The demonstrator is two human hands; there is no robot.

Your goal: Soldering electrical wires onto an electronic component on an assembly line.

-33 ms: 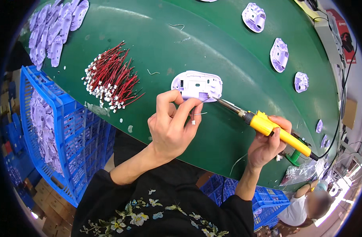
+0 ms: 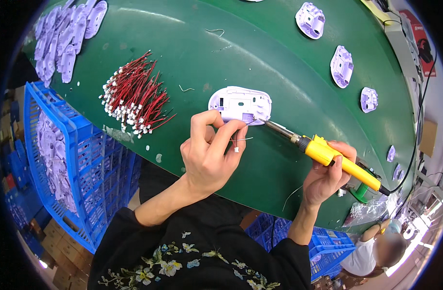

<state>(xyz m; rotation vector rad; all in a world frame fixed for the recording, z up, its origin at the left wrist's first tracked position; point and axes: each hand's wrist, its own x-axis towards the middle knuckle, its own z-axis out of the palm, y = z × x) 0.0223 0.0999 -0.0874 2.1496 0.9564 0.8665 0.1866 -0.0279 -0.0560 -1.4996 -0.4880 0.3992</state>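
On the green table lies a pale lilac plastic shell point(image 2: 242, 100), its hollow inner side up. My left hand point(image 2: 209, 150) is at its near edge, thumb and finger pinched on a thin wire lead. A small white connector point(image 2: 236, 149) hangs from this lead below the fingers, and a fine silvery wire point(image 2: 246, 138) sticks out beside it. My right hand point(image 2: 328, 171) grips a yellow soldering iron point(image 2: 323, 151) like a pen. Its metal tip points at the shell's near right corner; whether it touches cannot be made out. The fingertips partly hide the lead.
Left of the shell is a pile of red-and-black wire leads point(image 2: 137, 96) with white connectors. More lilac shells point(image 2: 62, 38) lie heaped far left; several others dot the right side. A blue crate point(image 2: 79, 159) of shells stands left. A green stand point(image 2: 359, 193) sits beyond my right hand.
The soldering iron's tip has shifted very slightly right, relative to the shell. My left hand keeps its pinch.
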